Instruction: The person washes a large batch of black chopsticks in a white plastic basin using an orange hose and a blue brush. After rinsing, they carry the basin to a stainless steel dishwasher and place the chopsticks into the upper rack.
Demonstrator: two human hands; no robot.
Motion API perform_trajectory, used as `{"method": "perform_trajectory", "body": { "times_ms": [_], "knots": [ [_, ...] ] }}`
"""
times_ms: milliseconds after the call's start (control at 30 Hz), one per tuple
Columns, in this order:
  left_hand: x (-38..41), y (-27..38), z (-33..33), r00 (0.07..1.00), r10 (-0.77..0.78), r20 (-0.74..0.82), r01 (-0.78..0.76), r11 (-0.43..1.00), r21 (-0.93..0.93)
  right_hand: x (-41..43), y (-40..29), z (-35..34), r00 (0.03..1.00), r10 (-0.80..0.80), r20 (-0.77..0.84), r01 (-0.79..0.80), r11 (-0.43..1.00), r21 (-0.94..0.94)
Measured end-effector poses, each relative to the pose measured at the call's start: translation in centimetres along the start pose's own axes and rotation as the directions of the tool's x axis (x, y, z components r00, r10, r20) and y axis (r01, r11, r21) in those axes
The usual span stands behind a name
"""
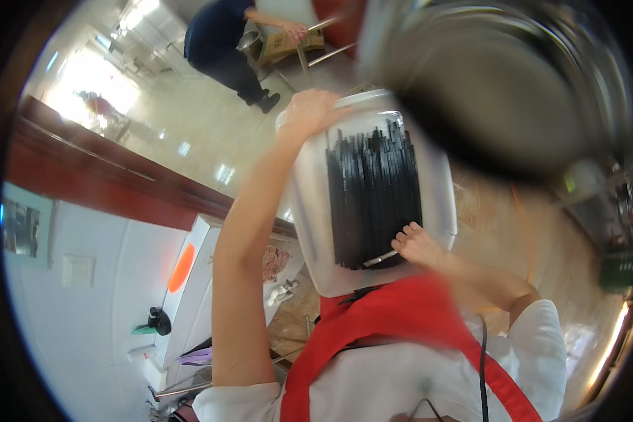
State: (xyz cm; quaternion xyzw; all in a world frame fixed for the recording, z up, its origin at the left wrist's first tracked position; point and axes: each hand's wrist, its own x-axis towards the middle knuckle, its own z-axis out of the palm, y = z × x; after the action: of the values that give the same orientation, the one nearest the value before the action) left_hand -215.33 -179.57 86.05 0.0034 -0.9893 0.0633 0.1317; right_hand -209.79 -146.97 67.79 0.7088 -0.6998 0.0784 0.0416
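Before my red apron is a white plastic tub [308,227]. A dense bundle of black chopsticks [374,195] lies lengthwise in it, their far ends uneven. My left hand [314,113] grips the tub's far left rim, arm stretched out. Near the close right corner, my right hand [419,245] is over the chopsticks with its fingers curled. A pale, shiny strip [381,258] crosses the near ends of the chopsticks beside those fingers. Whether the right hand holds the strip or some chopsticks is hidden.
A large, blurred round metallic object [496,89] looms at upper right. Beyond the tub, another person [216,42] in dark clothes bends with a hand at a metal frame [303,63]. A white tiled wall [121,316] and a dark red ledge [121,169] stand to the left.
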Motion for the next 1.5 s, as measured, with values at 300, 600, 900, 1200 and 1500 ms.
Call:
{"method": "perform_trajectory", "body": {
  "times_ms": [300, 600, 900, 1200, 1500],
  "knots": [
    [1.6, -16.6, 3.2, 0.964, -0.221, 0.147, 0.231, 0.972, -0.053, 16.6, 13.9, -3.4, 0.617, 0.620, -0.485, -0.278, 0.748, 0.602],
    [9.6, -28.6, 8.0, 0.928, -0.325, 0.184, 0.349, 0.930, -0.114, 26.3, 24.4, 0.3, 0.405, 0.899, -0.166, -0.466, 0.359, 0.809],
    [11.9, -33.1, 18.7, 0.847, -0.525, 0.087, 0.532, 0.836, -0.132, 31.3, 37.3, 10.3, 0.669, 0.742, -0.032, -0.292, 0.302, 0.908],
    [13.2, -30.9, 18.7, 0.688, -0.719, 0.101, 0.726, 0.684, -0.076, 34.6, 45.6, 8.1, 0.829, 0.558, 0.025, -0.301, 0.409, 0.862],
    [17.6, -29.7, 26.8, 0.625, -0.778, 0.068, 0.781, 0.620, -0.076, 34.2, 53.9, 11.9, 0.841, 0.539, -0.035, -0.284, 0.496, 0.820]
  ]
}}
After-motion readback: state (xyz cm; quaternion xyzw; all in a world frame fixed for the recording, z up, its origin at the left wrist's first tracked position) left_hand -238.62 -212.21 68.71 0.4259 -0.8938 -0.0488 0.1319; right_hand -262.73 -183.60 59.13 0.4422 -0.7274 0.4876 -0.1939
